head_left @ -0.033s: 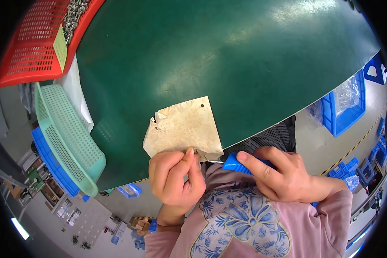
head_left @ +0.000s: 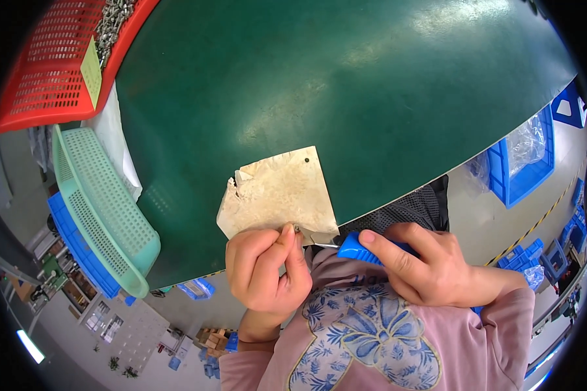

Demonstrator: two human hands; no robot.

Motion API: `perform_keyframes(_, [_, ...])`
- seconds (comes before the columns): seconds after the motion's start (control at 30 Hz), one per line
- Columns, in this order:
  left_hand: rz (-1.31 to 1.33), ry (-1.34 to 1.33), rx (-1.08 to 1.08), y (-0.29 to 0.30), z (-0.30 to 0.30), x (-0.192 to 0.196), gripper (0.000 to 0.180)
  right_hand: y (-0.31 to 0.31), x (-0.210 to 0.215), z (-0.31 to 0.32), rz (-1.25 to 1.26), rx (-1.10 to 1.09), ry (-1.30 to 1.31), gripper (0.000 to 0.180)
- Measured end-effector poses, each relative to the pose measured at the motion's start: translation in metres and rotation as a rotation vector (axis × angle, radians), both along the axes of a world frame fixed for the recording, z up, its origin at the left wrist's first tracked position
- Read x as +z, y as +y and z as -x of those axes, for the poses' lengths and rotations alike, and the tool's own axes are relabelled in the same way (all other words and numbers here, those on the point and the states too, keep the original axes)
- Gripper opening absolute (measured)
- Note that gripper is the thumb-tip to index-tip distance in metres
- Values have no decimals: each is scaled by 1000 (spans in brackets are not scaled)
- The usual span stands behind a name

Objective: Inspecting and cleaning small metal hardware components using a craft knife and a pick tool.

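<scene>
My left hand (head_left: 267, 267) is closed in a pinch at the front edge of a worn, torn cream sheet (head_left: 277, 192). A small metal part (head_left: 297, 229) shows at its thumb and fingertips, mostly hidden by them. My right hand (head_left: 430, 264) grips a utility knife (head_left: 359, 249) with a ridged blue handle, thumb along the top. The knife's thin blade points left toward the pinched part, close to the left fingertips. Whether the blade touches the part I cannot tell. The sheet lies on the green tabletop (head_left: 372, 111) and has a small dark hole near its far right corner.
At the far left a red basket (head_left: 52, 65) holds many small metal parts and bears a yellow note. Nearer stands a pale green perforated basket (head_left: 104, 202), above a blue crate (head_left: 78, 241). Beyond the table's right edge sits a blue bin (head_left: 522, 163) with clear plastic.
</scene>
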State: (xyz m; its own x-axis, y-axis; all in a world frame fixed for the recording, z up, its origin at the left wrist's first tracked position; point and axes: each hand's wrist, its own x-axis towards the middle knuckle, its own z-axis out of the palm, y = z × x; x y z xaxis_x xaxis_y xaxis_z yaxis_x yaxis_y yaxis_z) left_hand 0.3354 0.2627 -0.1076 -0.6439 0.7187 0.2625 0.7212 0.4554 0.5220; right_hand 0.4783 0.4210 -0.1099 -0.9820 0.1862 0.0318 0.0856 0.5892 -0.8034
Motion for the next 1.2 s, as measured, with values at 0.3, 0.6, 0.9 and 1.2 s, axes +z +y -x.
perform_keyframes(0.3, [-2,19,-14,0,0,0,13,2,6,1,-12,49,-20,65])
perform_keyframes(0.6, [-3,17,-18,0,1,-2,13,0,4,1,-131,36,-21,62])
perform_keyframes(0.9, [-39,-92,59,-3,2,1,13,10,4,11,599,-274,49,49])
perform_keyframes(1.2, [-403,-133,-106,3,12,-2,8,6,35,76,1190,-308,-264,29])
